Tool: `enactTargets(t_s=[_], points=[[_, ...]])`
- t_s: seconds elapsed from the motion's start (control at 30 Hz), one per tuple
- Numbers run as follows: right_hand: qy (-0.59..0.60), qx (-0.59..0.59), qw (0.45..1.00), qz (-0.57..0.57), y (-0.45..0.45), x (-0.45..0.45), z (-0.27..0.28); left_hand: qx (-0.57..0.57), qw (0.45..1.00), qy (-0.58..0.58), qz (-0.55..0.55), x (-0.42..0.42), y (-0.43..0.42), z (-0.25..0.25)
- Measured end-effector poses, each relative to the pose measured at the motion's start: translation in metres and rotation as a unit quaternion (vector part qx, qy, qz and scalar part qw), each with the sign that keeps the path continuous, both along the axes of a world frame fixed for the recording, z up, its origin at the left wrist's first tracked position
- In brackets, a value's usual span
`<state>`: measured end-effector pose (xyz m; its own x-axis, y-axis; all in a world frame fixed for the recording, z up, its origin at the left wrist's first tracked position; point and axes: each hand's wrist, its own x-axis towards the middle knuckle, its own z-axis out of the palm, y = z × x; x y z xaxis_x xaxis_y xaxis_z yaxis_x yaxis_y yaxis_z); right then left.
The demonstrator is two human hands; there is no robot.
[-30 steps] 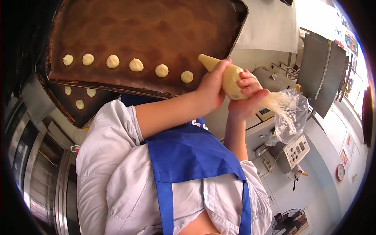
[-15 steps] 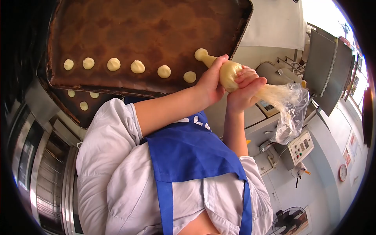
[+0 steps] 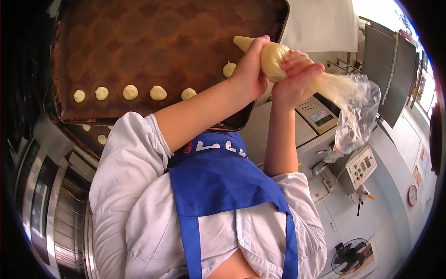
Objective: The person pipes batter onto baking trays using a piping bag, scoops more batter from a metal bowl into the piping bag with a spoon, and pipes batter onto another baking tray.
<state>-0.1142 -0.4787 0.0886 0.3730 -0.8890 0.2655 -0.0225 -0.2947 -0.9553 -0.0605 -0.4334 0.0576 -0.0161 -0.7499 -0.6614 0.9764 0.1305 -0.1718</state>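
Note:
My left hand (image 3: 253,67) is wrapped round the front of a clear plastic piping bag (image 3: 274,58) full of pale yellow batter. My right hand (image 3: 297,76) grips the bag farther back, where the film bunches; its loose tail hangs to the right. The bag's tip points left over a dark brown baking tray (image 3: 139,56). Below the tip, and apart from it, a round batter mound (image 3: 229,69) with a thin peak sits partly behind my left hand. Several more mounds (image 3: 130,92) lie in a row along the tray's near side, and my left forearm covers part of that row.
Under the tray's near left edge shows another tray with small mounds (image 3: 102,139). A panel with a display (image 3: 320,116) lies right of the tray. On the right wall are a control box (image 3: 362,169), a black fan (image 3: 349,256) and a clock (image 3: 412,194).
The bag's tip has come off the latest mound, leaving a peak, and both hands have moved with the bag toward the tray's far side. The view has shifted slightly.

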Motion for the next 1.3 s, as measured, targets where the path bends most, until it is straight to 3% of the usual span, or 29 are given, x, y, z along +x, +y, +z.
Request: enactTargets(t_s=[0.1,0.4,0.53,0.63,0.7,0.77,0.83,0.9,0.97,1.0,1.1,1.23,1.27,1.3], points=[[0.014,0.027,1.000,0.002,-0.002,0.005,-0.001,0.045,0.998,0.035,-0.012,0.002,-0.004,-0.005],[0.054,0.004,0.997,-0.058,-0.003,0.009,0.001,-0.022,0.998,0.048,-0.026,0.003,-0.005,-0.006],[-0.011,-0.030,0.997,-0.069,0.006,-0.001,-0.009,0.010,1.000,0.004,-0.009,0.005,-0.005,-0.001],[-0.036,0.044,0.992,-0.109,0.025,-0.023,-0.002,0.070,0.961,-0.267,0.031,-0.003,0.012,0.017],[-0.088,0.343,0.921,-0.160,0.043,-0.039,0.012,0.067,0.899,-0.429,0.052,-0.017,0.022,0.030],[-0.253,0.511,0.808,-0.152,0.049,-0.062,0.014,-0.075,0.827,-0.555,-0.036,-0.024,0.039,0.033],[-0.337,0.581,0.735,-0.092,0.044,-0.084,0.016,-0.141,0.627,-0.753,-0.140,-0.025,0.045,0.046],[-0.344,0.606,0.711,-0.091,0.042,-0.100,0.012,-0.164,0.532,-0.820,-0.134,-0.026,0.049,0.067],[-0.463,0.613,0.640,0.027,0.029,-0.115,0.002,-0.196,0.499,-0.837,-0.110,-0.018,0.042,0.050],[-0.509,0.637,0.577,0.049,0.024,-0.118,0.005,-0.135,0.418,-0.882,-0.169,-0.001,0.037,0.045],[-0.567,0.634,0.519,0.084,0.017,-0.122,0.001,0.035,0.208,-0.944,-0.253,0.050,0.022,-0.005],[-0.575,0.638,0.506,0.083,0.021,-0.129,-0.005,0.072,0.166,-0.930,-0.320,0.112,0.009,-0.049],[-0.578,0.636,0.505,0.083,0.022,-0.130,-0.007,0.073,0.059,-0.945,-0.312,0.121,0.008,-0.060],[-0.577,0.638,0.502,0.086,0.023,-0.132,-0.009,0.071,0.056,-0.946,-0.312,0.123,0.007,-0.060]])
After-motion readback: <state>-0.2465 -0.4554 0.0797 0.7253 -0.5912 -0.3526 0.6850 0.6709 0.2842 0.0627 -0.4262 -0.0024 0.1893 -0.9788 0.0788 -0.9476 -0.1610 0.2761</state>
